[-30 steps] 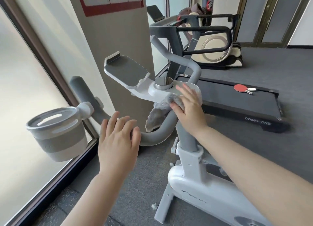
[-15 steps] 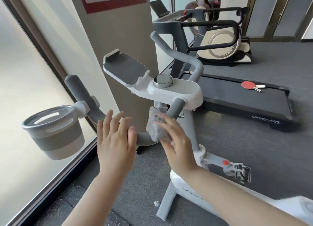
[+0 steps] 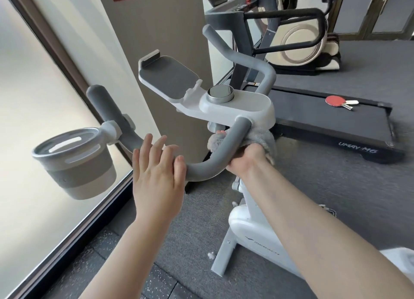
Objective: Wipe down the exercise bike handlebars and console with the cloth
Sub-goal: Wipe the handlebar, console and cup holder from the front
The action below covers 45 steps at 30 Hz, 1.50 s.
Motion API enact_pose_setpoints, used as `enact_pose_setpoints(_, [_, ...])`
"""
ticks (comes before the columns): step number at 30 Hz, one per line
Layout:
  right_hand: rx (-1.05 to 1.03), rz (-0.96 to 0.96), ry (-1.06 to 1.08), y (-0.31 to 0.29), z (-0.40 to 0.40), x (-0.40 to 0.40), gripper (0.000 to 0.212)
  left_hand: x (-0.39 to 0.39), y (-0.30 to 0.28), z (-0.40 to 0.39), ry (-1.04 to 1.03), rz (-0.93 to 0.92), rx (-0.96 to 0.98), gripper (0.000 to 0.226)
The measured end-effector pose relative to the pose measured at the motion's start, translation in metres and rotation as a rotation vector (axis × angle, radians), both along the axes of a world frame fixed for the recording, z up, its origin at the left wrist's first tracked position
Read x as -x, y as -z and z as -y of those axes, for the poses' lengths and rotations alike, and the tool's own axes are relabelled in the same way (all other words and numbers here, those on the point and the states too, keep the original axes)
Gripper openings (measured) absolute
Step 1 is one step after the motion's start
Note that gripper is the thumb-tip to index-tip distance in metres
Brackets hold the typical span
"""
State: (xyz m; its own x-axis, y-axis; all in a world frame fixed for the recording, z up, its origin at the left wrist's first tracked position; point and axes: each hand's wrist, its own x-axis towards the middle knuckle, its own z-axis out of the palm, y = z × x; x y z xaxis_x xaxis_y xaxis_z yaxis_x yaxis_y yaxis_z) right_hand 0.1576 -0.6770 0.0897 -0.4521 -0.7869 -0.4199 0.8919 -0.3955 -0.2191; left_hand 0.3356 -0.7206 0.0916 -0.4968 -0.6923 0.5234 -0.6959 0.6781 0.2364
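At the bike's front, a person is wiping the grey handlebar (image 3: pixel 208 164); judging by the scene, the wipe is partway, with the left grip by the cup holder (image 3: pixel 75 162), the far bar and the white console (image 3: pixel 235 105) possibly still to do. Nothing shows which parts are already clean. Left hand (image 3: pixel 156 175) is hovering flat and empty, fingers spread, fingertips just touching the bar's bend. Right hand (image 3: pixel 244 157) is clenching the grey cloth (image 3: pixel 259 139) around the bar just below the console.
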Motion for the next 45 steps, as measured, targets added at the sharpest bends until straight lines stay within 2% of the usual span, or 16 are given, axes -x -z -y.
enact_pose_setpoints(5, [0.137, -0.203, -0.109, 0.027, -0.038, -0.057, 0.025, 0.001, 0.002, 0.002, 0.004, -0.013, 0.003, 0.038])
enact_pose_setpoints(10, [0.056, 0.009, 0.009, -0.008, -0.002, -0.004, 0.023, -0.002, 0.002, 0.004, 0.024, 0.021, 0.014, 0.039])
enact_pose_setpoints(12, [0.071, -0.078, -0.070, -0.003, -0.009, -0.019, 0.021, -0.004, 0.005, 0.004, 0.035, 0.015, 0.022, 0.038])
enact_pose_setpoints(15, [0.067, -0.269, -0.191, 0.019, -0.042, -0.068, 0.021, -0.004, 0.006, 0.007, 0.050, -0.004, 0.024, 0.037])
enact_pose_setpoints(17, [-0.177, -0.441, -0.037, 0.034, -0.054, -0.077, 0.026, -0.003, 0.006, 0.009, 0.059, -0.003, 0.014, 0.038])
enact_pose_setpoints(19, [-0.598, -0.717, 0.244, 0.032, -0.051, -0.059, 0.016, -0.004, 0.006, 0.009, 0.070, 0.003, 0.010, 0.041])
enact_pose_setpoints(21, [-0.753, -1.044, 0.357, 0.015, -0.037, -0.029, 0.018, -0.004, 0.003, 0.007, 0.077, -0.008, -0.004, 0.043])
enact_pose_setpoints(23, [-0.726, -1.431, 0.261, -0.003, -0.019, -0.012, 0.025, -0.005, 0.001, 0.005, 0.085, -0.013, -0.033, 0.045])
enact_pose_setpoints(25, [-0.667, -1.755, 0.222, -0.001, -0.015, -0.011, 0.050, -0.007, 0.000, 0.004, 0.103, -0.022, -0.054, 0.045])
enact_pose_setpoints(29, [-0.564, -2.033, 0.363, 0.025, -0.042, -0.071, 0.053, -0.017, -0.006, 0.008, 0.257, -0.174, -0.172, 0.048])
enact_pose_setpoints(33, [-0.400, -2.441, 0.255, 0.026, -0.046, -0.089, 0.047, -0.034, -0.012, 0.018, 0.427, -0.316, -0.307, 0.048])
enact_pose_setpoints(35, [-0.494, -2.460, 0.282, 0.024, -0.055, -0.067, 0.045, -0.043, -0.017, 0.022, 0.441, -0.285, -0.282, 0.045])
enact_pose_setpoints(37, [-0.572, -2.270, 0.371, 0.029, -0.062, -0.066, 0.042, -0.054, -0.021, 0.025, 0.373, -0.232, -0.143, 0.044])
enact_pose_setpoints(39, [-0.648, -2.222, 0.437, 0.030, -0.050, -0.093, 0.041, -0.067, -0.026, 0.030, 0.266, -0.211, 0.020, 0.043])
enact_pose_setpoints(42, [-0.607, -2.461, 0.418, 0.009, -0.002, -0.134, 0.040, -0.085, -0.041, 0.048, 0.080, -0.266, 0.136, 0.040])
enact_pose_setpoints(45, [-0.540, -2.629, 0.389, -0.013, 0.012, -0.125, 0.047, -0.100, -0.056, 0.065, -0.079, -0.268, 0.121, 0.040])
